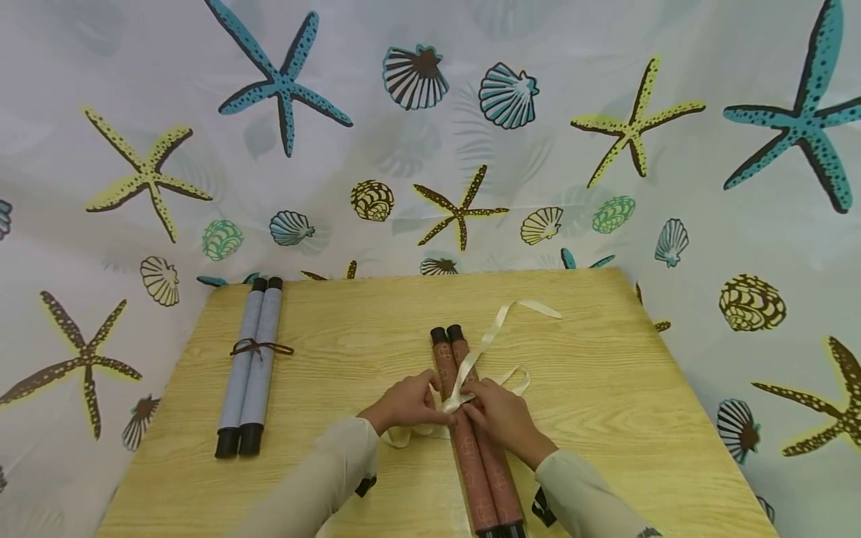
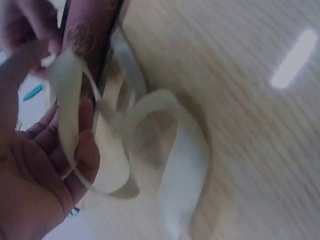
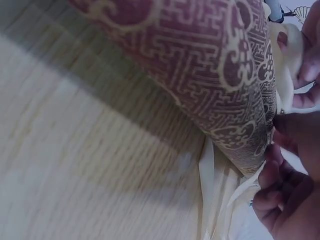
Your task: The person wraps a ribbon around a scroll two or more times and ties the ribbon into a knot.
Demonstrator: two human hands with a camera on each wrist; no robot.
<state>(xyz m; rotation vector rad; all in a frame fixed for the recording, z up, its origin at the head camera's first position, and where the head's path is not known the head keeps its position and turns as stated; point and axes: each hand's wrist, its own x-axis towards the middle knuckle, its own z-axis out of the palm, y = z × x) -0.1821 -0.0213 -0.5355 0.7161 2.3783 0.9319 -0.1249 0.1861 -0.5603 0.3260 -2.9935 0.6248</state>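
Observation:
Two reddish-brown patterned scrolls (image 1: 471,456) with black end caps lie side by side on the table, a cream ribbon (image 1: 494,329) crossing over their middle. From the left, my left hand (image 1: 409,402) pinches the ribbon between thumb and fingers near the crossing. My right hand (image 1: 501,415) lies over the right scroll and pinches the ribbon with its fingertips. In the left wrist view, a ribbon loop (image 2: 187,160) hangs beside the left hand (image 2: 35,170). The right wrist view has the patterned roll (image 3: 200,55) close up beside the right hand (image 3: 295,185).
A pair of light blue-grey scrolls (image 1: 258,351), tied with a thin brown cord (image 1: 262,347), lies at the left of the wooden table (image 1: 585,344). Behind and beside the table hangs a white cloth (image 1: 417,149) printed with starfish and shells.

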